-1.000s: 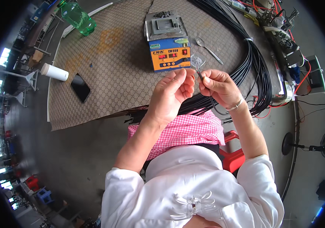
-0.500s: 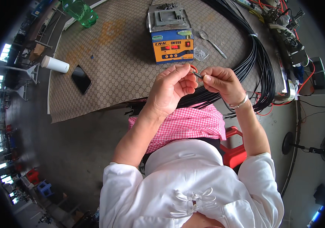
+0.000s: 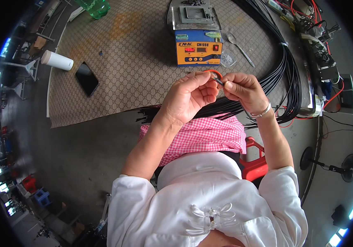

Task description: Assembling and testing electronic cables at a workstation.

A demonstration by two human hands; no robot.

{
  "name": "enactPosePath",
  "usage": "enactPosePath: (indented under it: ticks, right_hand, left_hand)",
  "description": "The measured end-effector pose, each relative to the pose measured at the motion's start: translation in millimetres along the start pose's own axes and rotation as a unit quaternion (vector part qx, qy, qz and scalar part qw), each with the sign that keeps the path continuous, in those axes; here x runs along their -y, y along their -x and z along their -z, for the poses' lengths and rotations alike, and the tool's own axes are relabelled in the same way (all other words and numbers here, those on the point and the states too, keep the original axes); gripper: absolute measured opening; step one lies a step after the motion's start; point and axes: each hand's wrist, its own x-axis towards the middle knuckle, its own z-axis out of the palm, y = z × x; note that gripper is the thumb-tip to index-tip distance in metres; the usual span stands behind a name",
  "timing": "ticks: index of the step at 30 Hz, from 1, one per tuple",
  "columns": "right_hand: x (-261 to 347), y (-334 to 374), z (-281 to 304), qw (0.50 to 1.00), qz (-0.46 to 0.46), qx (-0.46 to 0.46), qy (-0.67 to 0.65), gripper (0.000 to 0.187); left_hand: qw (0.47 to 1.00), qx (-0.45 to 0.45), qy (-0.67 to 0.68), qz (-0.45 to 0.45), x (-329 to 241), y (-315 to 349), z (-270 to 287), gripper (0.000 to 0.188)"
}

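Observation:
Above the table's near edge, my two hands meet with fingertips almost touching. My left hand is closed in a pinch by a thin red-orange wire that arcs over the fingertips. Between thumb and forefinger, my right hand grips the end of a black cable, which points toward the left fingertips. The exact join of wire and cable is hidden by the fingers. Just beyond the hands stands a blue and yellow control box with lit displays, a red switch and a metal plate on top.
A thick bundle of black cables curves down the table's right side and passes under my hands. A metal spoon and a clear plastic piece lie beside the box. At left are a phone, a white cup and a green bottle.
The view has shifted slightly, moving the box to the right in the picture. More of the red-orange wire's arc shows above my fingertips. Both hands keep their grips.

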Motion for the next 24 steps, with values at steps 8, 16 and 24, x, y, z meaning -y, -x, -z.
enactPosePath:
  ticks: [8,16,24]
  right_hand:
    - [0,-10,-2,1.0,-0.003,-0.01,0.011,0.016]
    - [-2,-17,-5,0.999,0.017,-0.016,0.04,0.015]
    - [-3,-20,-6,0.997,0.037,-0.025,0.06,0.015]
  left_hand:
    - [1.0,0.004,0.004,-0.021,-5,-2,7,0.018]
    - [0.999,-0.019,0.015,-0.022,-7,-4,12,0.016]
    - [0.999,-0.023,0.012,-0.024,-7,-6,14,0.016]
